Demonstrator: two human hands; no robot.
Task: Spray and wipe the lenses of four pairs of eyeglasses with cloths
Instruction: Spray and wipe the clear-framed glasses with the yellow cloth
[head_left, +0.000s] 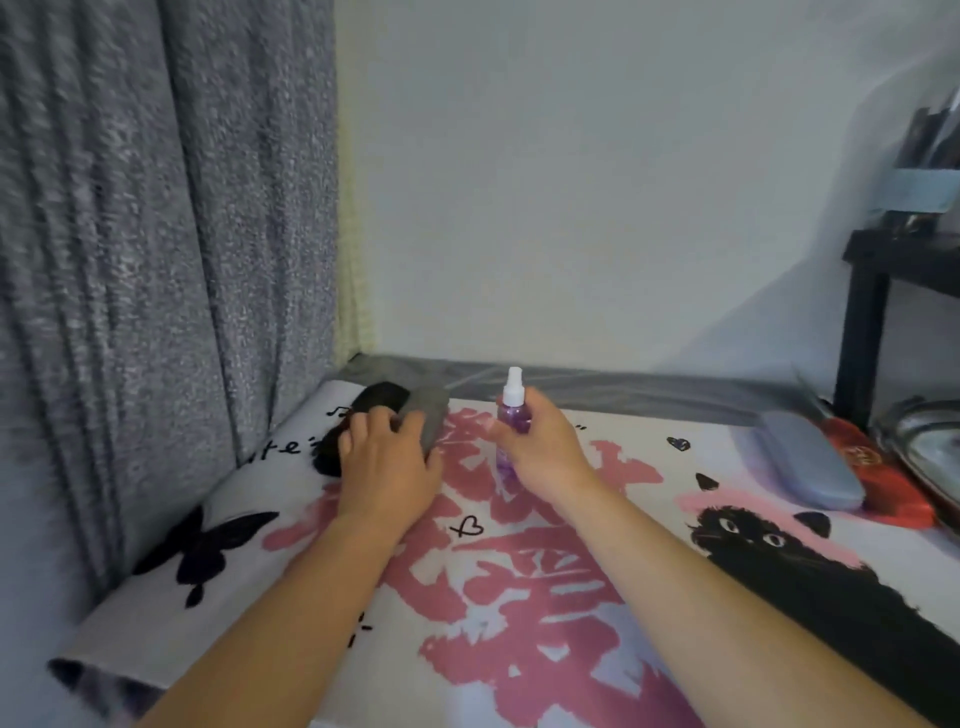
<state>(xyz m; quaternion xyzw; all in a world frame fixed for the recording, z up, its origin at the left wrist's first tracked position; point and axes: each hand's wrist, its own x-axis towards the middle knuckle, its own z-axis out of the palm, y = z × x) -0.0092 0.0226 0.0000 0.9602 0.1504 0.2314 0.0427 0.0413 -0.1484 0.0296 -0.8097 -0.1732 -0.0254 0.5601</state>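
**Both hands at the far edge of the mat**

Our forearms reach across the printed mat (545, 597). We curl our right hand (545, 447) around the purple spray bottle (511, 415), which stands upright on the mat with its white nozzle above the fingers. Just to the left, our left hand (387, 462) rests, fingers bent, on a grey case (428, 413) beside a black case (363, 410). Well to the right lie a lavender case (810, 462) and a red case (878, 467), side by side.
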